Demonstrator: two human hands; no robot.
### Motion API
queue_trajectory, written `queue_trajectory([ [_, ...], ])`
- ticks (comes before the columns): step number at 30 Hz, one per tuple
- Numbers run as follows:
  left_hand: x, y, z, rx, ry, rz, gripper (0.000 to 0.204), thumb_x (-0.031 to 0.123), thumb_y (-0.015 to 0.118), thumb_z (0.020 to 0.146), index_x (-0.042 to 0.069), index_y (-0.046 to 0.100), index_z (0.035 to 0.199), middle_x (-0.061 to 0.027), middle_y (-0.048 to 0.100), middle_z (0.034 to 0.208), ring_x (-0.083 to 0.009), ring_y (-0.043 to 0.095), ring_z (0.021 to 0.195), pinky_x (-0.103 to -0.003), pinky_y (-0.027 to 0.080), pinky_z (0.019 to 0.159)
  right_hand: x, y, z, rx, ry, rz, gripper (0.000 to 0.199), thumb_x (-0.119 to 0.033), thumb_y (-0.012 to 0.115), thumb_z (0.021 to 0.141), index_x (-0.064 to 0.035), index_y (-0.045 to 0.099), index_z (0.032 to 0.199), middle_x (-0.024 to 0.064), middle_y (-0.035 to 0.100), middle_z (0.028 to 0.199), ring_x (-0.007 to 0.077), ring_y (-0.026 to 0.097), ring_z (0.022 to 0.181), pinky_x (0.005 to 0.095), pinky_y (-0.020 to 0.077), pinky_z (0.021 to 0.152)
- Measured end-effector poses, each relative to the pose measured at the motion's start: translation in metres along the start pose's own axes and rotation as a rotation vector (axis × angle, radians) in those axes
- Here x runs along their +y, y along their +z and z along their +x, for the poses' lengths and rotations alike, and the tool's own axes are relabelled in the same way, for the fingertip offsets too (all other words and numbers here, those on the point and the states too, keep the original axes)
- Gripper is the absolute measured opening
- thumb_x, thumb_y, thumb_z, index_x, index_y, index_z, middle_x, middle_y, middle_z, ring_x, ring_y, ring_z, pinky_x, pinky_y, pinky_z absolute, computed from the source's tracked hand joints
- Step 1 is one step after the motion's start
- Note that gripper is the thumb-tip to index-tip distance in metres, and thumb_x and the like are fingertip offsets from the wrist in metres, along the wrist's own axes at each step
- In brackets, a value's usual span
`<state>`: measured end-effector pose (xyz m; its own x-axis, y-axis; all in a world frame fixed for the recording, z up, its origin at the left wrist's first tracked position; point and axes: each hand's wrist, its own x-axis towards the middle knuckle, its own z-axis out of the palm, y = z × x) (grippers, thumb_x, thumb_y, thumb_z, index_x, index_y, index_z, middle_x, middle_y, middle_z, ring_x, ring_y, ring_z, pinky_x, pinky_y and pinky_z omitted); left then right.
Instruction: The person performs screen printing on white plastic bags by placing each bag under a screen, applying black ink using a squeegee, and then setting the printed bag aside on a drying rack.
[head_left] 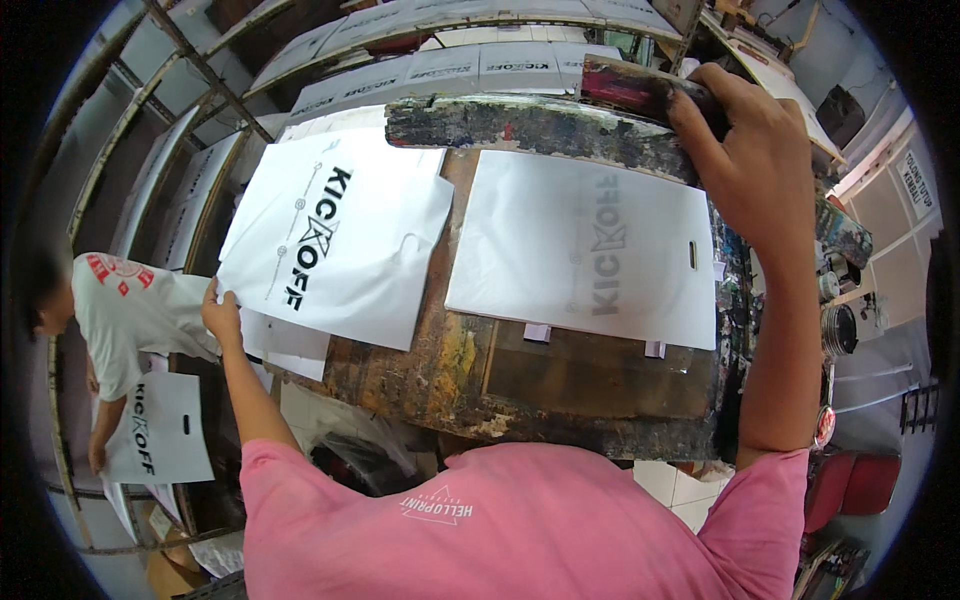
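My left hand (pixel 222 316) pinches the near left edge of a white plastic bag (pixel 375 230) with black printed lettering. The bag lies tilted, partly over other white sheets at the left of the worktable. My right hand (pixel 745 150) is closed around a dark, red-stained wooden block (pixel 640 92) that looks like a squeegee handle. Below it runs an ink-crusted wooden frame bar (pixel 530 130), seen edge-on; whether my fingers also hold the bar is hidden. Between the hands, a white bag (pixel 580 250) with a handle slot lies flat, its lettering showing faintly and mirrored.
The paint-stained worktable (pixel 450 385) has small pale tabs beside the flat bag. Racks (pixel 440 65) with several printed bags stand behind and at left. A co-worker (pixel 140 310) at left holds another printed bag (pixel 160 430). Ink tins (pixel 838 330) and a red chair (pixel 850 488) are at right.
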<state>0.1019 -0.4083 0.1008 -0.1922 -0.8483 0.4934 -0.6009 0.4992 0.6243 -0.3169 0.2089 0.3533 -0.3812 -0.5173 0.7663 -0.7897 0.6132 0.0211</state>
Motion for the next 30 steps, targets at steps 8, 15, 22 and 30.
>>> queue_trajectory([
  [8, 0.333, 0.041, -0.212, -1.035, 0.165, -0.872, 0.087, 0.045, 0.078, 0.089, -0.001, 0.039, 0.151, -0.0214, 0.055, 0.144, -0.0319, 0.053, 0.133, -0.044, 0.037, 0.116, -0.011, -0.002, -0.033, -0.057, 0.014, -0.083, 0.061, -0.046, 0.06, 0.092, 0.002, 0.058, 0.131, 0.0241, 0.068, 0.105, 0.0399, 0.064, 0.097, 0.0487, 0.0446, 0.091],
  [15, 0.345, 0.025, -0.334, -1.138, -0.855, -1.515, 0.107, 0.084, 0.041, 0.088, -0.003, 0.032, 0.15, -0.0239, 0.05, 0.142, -0.037, 0.051, 0.133, -0.055, 0.037, 0.116, -0.003, 0.025, -0.141, -0.913, 0.001, 0.414, 0.038, -0.014, 0.069, 0.087, -0.0071, 0.065, 0.124, 0.0181, 0.063, 0.111, 0.0378, 0.059, 0.107, 0.0463, 0.0471, 0.095],
  [22, 0.294, 0.062, -0.367, -1.184, -1.159, -1.283, 0.107, 0.084, 0.035, 0.091, -0.007, 0.033, 0.147, -0.0269, 0.049, 0.141, -0.0375, 0.053, 0.131, -0.051, 0.043, 0.113, 0.091, 0.23, -0.135, -0.485, -0.048, 0.326, 0.038, -0.021, 0.065, 0.092, -0.0172, 0.061, 0.13, 0.014, 0.065, 0.103, 0.0372, 0.063, 0.099, 0.0487, 0.0506, 0.086],
  [30, 0.285, 0.067, -0.379, -1.122, -1.142, -1.118, 0.113, 0.089, 0.029, 0.088, -0.005, 0.03, 0.151, -0.026, 0.052, 0.141, -0.0366, 0.056, 0.129, -0.047, 0.048, 0.106, 0.143, 0.37, -0.079, -0.537, -0.101, 0.112, 0.036, -0.04, 0.063, 0.095, -0.0206, 0.063, 0.125, 0.0099, 0.067, 0.105, 0.032, 0.067, 0.101, 0.0459, 0.0561, 0.082],
])
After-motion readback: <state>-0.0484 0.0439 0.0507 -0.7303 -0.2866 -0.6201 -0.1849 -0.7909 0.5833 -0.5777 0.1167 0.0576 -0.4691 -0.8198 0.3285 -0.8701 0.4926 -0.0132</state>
